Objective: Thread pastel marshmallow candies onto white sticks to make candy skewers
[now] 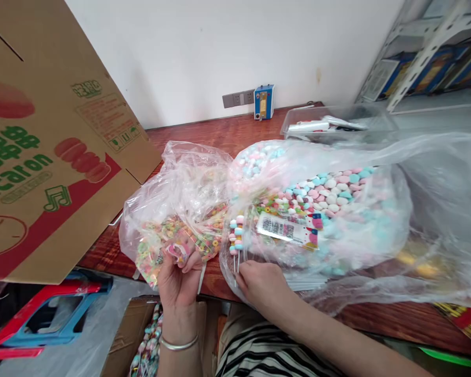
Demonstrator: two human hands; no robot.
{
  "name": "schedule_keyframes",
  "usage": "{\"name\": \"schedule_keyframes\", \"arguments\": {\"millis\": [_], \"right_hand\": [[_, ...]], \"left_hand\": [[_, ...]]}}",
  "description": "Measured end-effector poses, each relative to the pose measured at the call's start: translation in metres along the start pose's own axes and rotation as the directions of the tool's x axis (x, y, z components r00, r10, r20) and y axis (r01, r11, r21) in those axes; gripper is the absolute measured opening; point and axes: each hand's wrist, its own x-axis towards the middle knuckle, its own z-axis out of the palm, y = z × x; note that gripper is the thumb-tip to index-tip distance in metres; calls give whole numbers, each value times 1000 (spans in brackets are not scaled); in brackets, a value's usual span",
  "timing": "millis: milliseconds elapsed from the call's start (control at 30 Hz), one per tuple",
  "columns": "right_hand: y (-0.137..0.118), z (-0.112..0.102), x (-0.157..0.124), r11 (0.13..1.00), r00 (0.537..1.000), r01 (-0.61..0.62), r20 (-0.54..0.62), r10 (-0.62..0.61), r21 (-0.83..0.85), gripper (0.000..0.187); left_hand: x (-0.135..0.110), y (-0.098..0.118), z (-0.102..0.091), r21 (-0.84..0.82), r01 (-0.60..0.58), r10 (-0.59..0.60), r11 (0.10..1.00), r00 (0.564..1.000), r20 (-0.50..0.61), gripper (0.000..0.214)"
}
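My left hand [179, 280] is closed around a small wrapped candy bundle [175, 250] beside a clear plastic bag of colourful ring candies [180, 209]. A silver bracelet circles that wrist. My right hand [259, 283] pinches the white sticks of a candy skewer [236, 238] with pink, white and blue pieces, at the mouth of a large clear bag of pastel candies [329, 209]. A printed label [286, 230] lies inside that big bag. Both bags rest on the reddish wooden table [227, 133].
A big cardboard box printed "macaron" [43, 146] leans at the left. A clear plastic tub [329, 125] stands at the back right, a blue device [264, 101] by the wall socket. Red and blue stools [39, 314] lie below left. Metal shelving [427, 57] stands at the right.
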Motion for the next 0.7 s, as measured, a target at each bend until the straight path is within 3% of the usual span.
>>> {"name": "schedule_keyframes", "arguments": {"millis": [167,367,467,533,700], "right_hand": [[1,25,25,984,982,-180,-62,180,2,21],[12,25,14,972,970,-164,-150,190,169,27],[17,10,-5,954,974,-97,-169,149,282,33],[24,-6,-21,896,974,-11,-198,110,443,33],[51,-48,-62,877,940,111,-337,61,467,21]], "left_hand": [[-6,0,-19,6,13,-12,1000,998,-62,25],[2,-1,-28,5,15,-14,1000,989,-145,24],[6,-6,-32,6,32,-30,999,985,-172,26],[9,-12,-34,10,51,-48,999,980,-192,25],[16,-38,-32,22,147,-139,989,965,-221,27]]}}
